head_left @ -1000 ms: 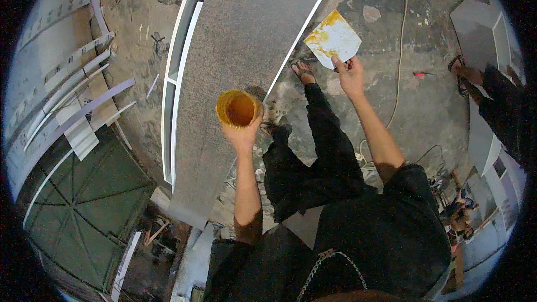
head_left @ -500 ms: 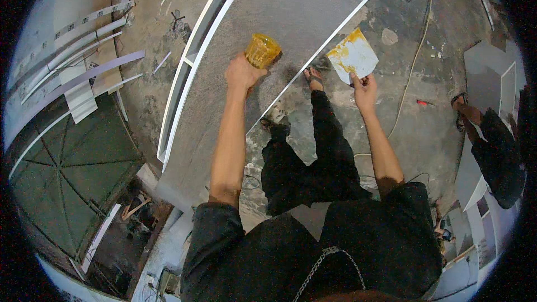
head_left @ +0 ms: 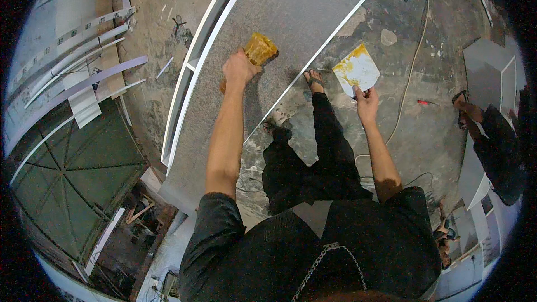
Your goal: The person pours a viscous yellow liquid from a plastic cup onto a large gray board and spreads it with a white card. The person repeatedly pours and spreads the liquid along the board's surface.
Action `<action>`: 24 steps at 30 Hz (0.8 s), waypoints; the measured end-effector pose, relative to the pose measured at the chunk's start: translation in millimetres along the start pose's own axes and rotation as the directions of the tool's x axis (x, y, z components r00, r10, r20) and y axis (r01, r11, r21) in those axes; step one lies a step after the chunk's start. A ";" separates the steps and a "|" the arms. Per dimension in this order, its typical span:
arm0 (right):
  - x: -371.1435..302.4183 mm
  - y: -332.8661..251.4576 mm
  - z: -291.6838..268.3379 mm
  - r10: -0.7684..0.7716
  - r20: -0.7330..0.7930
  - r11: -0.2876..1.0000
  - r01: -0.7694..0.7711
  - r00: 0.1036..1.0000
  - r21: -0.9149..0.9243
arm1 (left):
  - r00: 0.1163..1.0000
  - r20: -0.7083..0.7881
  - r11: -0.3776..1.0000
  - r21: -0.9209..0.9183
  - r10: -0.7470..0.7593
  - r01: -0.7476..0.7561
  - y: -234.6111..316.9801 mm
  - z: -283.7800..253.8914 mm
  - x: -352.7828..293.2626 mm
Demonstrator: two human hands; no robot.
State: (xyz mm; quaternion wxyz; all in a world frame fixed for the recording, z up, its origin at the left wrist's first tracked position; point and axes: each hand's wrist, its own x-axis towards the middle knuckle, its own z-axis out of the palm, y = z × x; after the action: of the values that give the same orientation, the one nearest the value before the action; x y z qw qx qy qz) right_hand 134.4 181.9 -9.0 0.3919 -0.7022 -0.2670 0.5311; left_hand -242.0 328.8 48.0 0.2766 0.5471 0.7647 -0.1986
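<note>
Gripping a yellow can over the grey panel, hands also pinch a stained card past its edge.

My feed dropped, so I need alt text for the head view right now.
Seen from above, a person's left hand tips a yellow-stained container over a long grey panel lying on a rough concrete floor. The right hand holds a white, yellow-smeared spreader card above the floor; another person's sandalled foot shows at right.

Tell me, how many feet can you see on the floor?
3. The person's own two: one foot by the grey board's edge, one nearer. A third, someone else's sandalled foot, is at right; more may be hidden.
</note>
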 end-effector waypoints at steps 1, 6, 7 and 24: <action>-0.4 -1.7 -0.5 -0.005 -0.006 0.999 0.005 1.000 -0.036 | 1.000 -0.010 1.000 0.012 0.003 -0.003 -0.7 -0.2 1.5; 2.7 -5.7 -1.5 0.022 -0.013 0.998 -0.023 1.000 -0.065 | 1.000 -0.019 1.000 -0.011 0.021 -0.021 -3.2 -2.4 9.5; 1.2 -6.9 0.4 -0.003 -0.022 0.998 0.001 1.000 -0.065 | 1.000 -0.023 1.000 -0.021 0.022 -0.022 -3.1 -3.2 9.9; -2.5 -10.1 -7.6 -0.038 -0.008 0.989 0.036 0.999 -0.147 | 0.995 -0.093 0.995 -0.091 0.029 -0.038 -6.6 -27.5 1.4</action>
State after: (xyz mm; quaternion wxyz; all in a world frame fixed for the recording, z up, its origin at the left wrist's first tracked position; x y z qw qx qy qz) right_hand 141.3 183.4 1.7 0.3503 -0.7270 -0.3161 0.4989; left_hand -254.2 344.4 68.3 0.2699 0.5549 0.7756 -0.1330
